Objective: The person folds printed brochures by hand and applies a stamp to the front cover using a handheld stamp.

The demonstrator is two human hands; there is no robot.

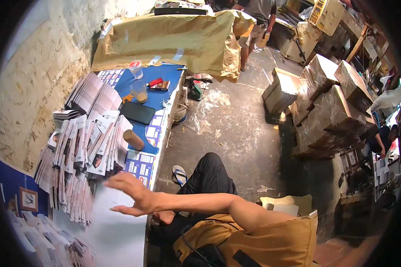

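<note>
My right hand [136, 196] reaches across to the left, above a plain white sheet-like surface [120, 236]. Its thumb stands apart from the outstretched fingers, and nothing shows in its grasp. Just past the fingertips lie stacks of folded printed leaflets [78, 147], overlapping in uneven rows. More leaflets [53, 242] fill the lower left corner. A brown cardboard tube [133, 140] stands beside the stacks, with a dark phone [138, 113] farther back. I do not see my left hand.
On the blue tabletop [120, 84] are plastic cups [139, 91] and a red item [154, 82]. Brown paper [173, 40] covers a far surface. Wrapped cartons [329, 115] stand at right. A person [258, 18] stands at the back; another [383, 140] is at far right.
</note>
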